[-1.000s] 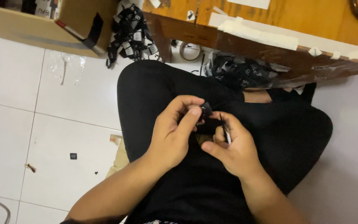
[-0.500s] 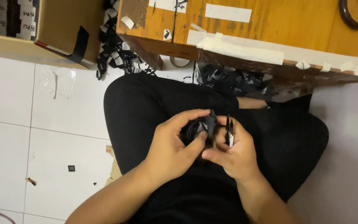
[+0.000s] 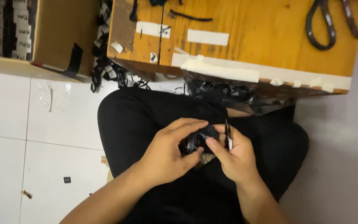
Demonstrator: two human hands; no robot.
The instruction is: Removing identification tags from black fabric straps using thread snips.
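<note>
Over my lap in black trousers, my left hand (image 3: pixel 168 155) and my right hand (image 3: pixel 233 157) meet around a small bundle of black strands (image 3: pixel 195 141). The left hand's fingers curl over the bundle from the left and its thumb presses below. The right thumb pushes on the bundle's right side. A thin dark and white strip (image 3: pixel 228 135) stands upright between the right hand's fingers.
A low wooden table (image 3: pixel 249 37) with white tape strips stands ahead, large scissors (image 3: pixel 336 20) on its far right. A clear bag of black pieces (image 3: pixel 233 93) hangs under its edge. A cardboard box (image 3: pixel 59 37) sits at the left, black scraps (image 3: pixel 104 70) beside it on white floor tiles (image 3: pixel 42 145).
The view has tilted up toward the table and scissors. My hands stay together on the bundle, the left fingers shifting over it; the strip stays in the right hand.
</note>
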